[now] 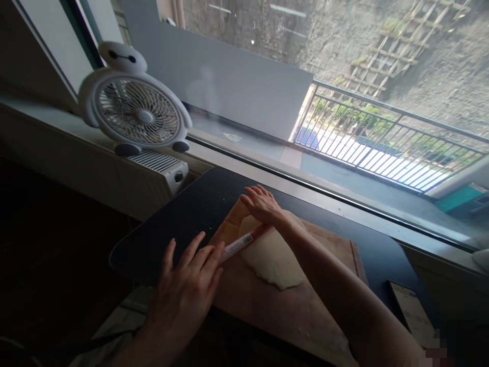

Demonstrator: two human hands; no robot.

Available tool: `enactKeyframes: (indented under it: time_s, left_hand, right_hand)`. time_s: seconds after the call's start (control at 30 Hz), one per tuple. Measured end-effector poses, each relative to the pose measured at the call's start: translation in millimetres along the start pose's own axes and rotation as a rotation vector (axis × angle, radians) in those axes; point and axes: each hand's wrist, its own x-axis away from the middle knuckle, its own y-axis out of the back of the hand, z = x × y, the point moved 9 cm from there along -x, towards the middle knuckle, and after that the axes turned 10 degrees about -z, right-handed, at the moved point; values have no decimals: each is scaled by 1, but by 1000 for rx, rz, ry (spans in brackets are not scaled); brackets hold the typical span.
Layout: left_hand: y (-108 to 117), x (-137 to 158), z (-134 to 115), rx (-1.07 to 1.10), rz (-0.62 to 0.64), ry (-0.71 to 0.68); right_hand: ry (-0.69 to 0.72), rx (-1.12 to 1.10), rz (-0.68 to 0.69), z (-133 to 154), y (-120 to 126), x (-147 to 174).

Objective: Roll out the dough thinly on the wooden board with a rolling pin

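A flattened sheet of pale dough (275, 257) lies on a wooden board (237, 285), its edge uneven. Across the dough's left part runs a thin rolling pin (237, 246) with a white label on it. The palm of my left hand (191, 278) rests at the pin's near end, fingers spread out and not wrapped round it. My right hand (262, 204) lies over the far end with its fingers stretched out flat. The right forearm crosses above the dough and hides part of it. Both ends of the pin are covered by my hands.
The board sits on a dark table (164, 244). A phone (410, 308) lies at the table's right side. To the left, a white character-shaped fan (143, 117) stands on a radiator (168, 168). A large window with a sill (317, 204) borders the table's far side.
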Motion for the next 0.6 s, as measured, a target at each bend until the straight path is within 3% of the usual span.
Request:
enactKeyframes:
  time_s: [0.07, 0.17, 0.23, 0.3, 0.4, 0.53, 0.6]
  left_hand:
    - [4, 6, -4, 36, 11, 13]
    - [13, 14, -15, 133, 20, 52]
    - [18, 17, -22, 190, 10, 58]
    - [19, 18, -28, 217, 7, 42]
    - [16, 14, -22, 197, -8, 63]
    - [9, 9, -4, 95, -6, 67]
    - [8, 10, 2, 43, 4, 56]
  right_hand:
    - [69, 3, -22, 3, 7, 27]
    - [199, 10, -25, 3, 19, 108]
    - [223, 20, -31, -3, 25, 158]
    - [229, 41, -43, -8, 26, 182]
    - [209, 80, -79, -7, 21, 155]
    - [85, 78, -90, 3, 7, 52]
    - [27, 54, -48, 7, -1, 16]
